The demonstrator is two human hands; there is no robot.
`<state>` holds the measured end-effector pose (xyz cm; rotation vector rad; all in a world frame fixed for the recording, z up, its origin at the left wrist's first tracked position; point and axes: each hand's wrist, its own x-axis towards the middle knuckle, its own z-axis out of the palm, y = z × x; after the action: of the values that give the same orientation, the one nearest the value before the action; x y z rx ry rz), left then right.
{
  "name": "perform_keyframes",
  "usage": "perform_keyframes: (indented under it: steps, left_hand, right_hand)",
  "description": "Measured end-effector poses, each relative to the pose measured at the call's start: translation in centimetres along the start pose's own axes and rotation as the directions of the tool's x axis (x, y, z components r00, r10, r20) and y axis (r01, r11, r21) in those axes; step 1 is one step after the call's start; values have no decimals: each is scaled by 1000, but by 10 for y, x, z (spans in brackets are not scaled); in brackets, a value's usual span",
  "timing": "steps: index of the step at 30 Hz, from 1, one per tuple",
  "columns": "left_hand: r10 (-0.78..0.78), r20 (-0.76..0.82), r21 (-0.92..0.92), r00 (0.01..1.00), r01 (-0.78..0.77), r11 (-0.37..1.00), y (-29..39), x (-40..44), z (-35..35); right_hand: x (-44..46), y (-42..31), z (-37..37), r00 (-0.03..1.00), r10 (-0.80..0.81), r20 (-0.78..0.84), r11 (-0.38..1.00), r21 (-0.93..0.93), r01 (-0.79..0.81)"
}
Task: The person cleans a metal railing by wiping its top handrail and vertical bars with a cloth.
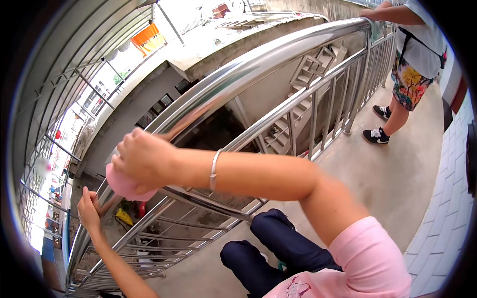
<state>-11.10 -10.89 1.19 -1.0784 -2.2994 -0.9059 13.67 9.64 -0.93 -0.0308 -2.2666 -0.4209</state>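
A pink cloth [124,184] is bunched under my right hand [144,159], whose fingers wrap over it on the thick top rail [238,64] of a shiny metal railing. My left hand [89,211] is at the same rail, lower left of the cloth, with its thumb and fingers around the tube; some fingers are hidden behind the metal. Thinner upright bars and a lower rail run beneath the top tube. A bracelet circles my right wrist.
At the upper right another person [415,59] stands by the railing, a hand on a greenish cloth [376,31]. Beyond the rail lie a drop, stairs [293,119] and an orange cloth [148,38] hanging. A white tiled wall [447,213] borders the floor at right.
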Motion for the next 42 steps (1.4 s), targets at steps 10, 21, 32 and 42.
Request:
perform_keyframes:
  steps: [10, 21, 32, 42]
  left_hand:
    - [-6, -31, -55, 999, 4, 999, -2, -3, -3]
    - [-25, -12, -36, 1000, 25, 999, -8, -4, 5]
    - [-61, -33, 13, 998, 62, 998, -11, -5, 9]
    - [-62, 40, 60, 997, 60, 996, -19, -1, 5]
  right_hand:
    - [-162, 208, -55, 880, 326, -346, 924, -79, -374]
    - [-253, 302, -87, 868, 448, -213, 787, -366, -496]
    - [-140, 135, -49, 981, 190, -26, 927, -324, -188]
    - [-24, -19, 25, 955, -61, -289, 884, -459, -82]
